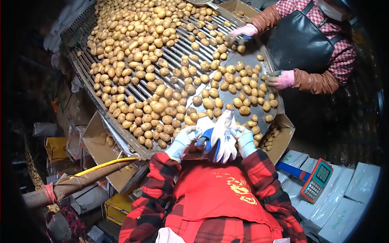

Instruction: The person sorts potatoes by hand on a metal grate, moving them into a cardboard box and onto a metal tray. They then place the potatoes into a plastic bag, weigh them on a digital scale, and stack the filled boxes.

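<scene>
Both of my hands wear light blue gloves and are in front of my red apron, at the near edge of the sorting table. Between them hangs a pair of white and blue work gloves (222, 135), with white fingers pointing both up and down. My left hand (184, 141) has its fingers closed on the blue and white part at the left. On the other side, my right hand (244, 139) pinches the gloves' right edge. Just beyond lie many loose potatoes (162, 109), apart from my hands.
A slatted metal sorting table (178, 52) carries the potatoes. Across it, a co-worker's pink-gloved hands (281, 79) touch potatoes. Cardboard boxes (283, 137) stand below the edge. At right, a scale display (318, 180) sits by white cartons (336, 202); a pole (81, 180) juts in from the left.
</scene>
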`<action>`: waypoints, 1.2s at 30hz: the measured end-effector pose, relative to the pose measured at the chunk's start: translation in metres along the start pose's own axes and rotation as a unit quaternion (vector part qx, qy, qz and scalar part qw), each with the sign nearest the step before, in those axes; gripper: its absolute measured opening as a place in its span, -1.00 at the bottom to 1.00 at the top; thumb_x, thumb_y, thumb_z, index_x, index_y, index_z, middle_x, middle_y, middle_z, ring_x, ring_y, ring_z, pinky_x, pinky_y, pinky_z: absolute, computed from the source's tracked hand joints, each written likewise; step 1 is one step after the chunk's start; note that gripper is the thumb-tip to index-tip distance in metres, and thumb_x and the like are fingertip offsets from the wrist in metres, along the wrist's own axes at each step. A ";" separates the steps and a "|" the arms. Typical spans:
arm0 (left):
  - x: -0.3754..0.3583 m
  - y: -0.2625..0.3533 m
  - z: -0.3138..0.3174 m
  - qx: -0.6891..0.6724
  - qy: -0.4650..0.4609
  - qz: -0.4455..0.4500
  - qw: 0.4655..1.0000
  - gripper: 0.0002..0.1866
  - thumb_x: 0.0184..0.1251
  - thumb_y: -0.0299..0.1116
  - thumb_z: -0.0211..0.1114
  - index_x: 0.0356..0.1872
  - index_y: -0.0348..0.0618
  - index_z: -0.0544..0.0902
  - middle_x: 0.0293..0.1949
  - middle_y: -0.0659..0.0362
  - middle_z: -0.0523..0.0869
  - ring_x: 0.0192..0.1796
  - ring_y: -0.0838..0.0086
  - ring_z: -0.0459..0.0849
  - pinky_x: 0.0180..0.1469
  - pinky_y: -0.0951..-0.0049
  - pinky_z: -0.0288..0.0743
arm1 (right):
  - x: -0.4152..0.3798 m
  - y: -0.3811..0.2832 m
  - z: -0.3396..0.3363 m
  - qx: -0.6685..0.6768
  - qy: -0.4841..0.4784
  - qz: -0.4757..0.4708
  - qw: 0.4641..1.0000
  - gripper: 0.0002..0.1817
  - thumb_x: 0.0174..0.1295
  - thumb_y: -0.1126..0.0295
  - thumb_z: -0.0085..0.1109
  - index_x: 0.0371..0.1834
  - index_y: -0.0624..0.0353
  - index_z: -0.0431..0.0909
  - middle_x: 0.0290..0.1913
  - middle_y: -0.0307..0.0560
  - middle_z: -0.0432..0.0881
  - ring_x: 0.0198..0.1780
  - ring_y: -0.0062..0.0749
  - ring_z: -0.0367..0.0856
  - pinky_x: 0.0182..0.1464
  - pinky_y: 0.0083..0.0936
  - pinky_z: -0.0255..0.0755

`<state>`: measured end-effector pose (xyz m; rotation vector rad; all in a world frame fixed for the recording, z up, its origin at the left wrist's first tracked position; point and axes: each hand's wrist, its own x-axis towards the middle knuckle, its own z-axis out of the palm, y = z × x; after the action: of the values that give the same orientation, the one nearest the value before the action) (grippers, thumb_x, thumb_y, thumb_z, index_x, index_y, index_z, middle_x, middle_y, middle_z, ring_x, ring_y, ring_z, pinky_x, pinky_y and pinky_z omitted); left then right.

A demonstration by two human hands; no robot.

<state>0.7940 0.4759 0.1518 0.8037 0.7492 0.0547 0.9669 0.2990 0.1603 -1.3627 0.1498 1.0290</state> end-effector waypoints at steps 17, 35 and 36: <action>-0.036 0.056 0.012 0.168 0.214 0.399 0.876 -0.79 0.26 -0.62 0.27 -0.10 -0.23 0.69 -0.01 0.11 0.71 0.10 0.37 0.65 0.22 0.38 0.48 | -0.002 0.049 -0.027 -0.105 -0.066 0.259 0.958 -0.51 0.33 0.33 0.24 0.32 0.07 0.41 0.06 -0.16 0.61 0.01 -0.30 0.61 0.08 -0.32 0.54; -0.018 0.026 0.128 0.269 -0.001 0.281 0.921 -0.73 0.26 -0.43 0.37 -0.03 -0.26 0.66 -0.13 0.08 0.69 -0.07 0.41 0.67 0.01 0.40 0.54 | -0.046 -0.061 0.005 -0.094 -0.088 -0.146 0.981 -0.46 0.35 0.67 0.01 0.42 0.37 0.27 0.23 -0.07 0.53 0.25 -0.45 0.49 0.30 -0.51 0.37; -0.011 0.016 0.140 0.253 -0.008 0.258 0.932 -0.70 0.26 -0.41 0.37 0.00 -0.28 0.65 -0.12 0.07 0.69 -0.05 0.40 0.67 0.04 0.39 0.54 | -0.053 -0.050 -0.001 -0.136 -0.109 -0.193 0.965 -0.39 0.29 0.72 -0.06 0.46 0.38 0.22 0.27 -0.08 0.50 0.24 -0.43 0.50 0.29 -0.52 0.37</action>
<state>0.8768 0.3947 0.2327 1.4817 0.5204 0.3374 0.9702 0.2777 0.2305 -1.4402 -0.4230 0.8789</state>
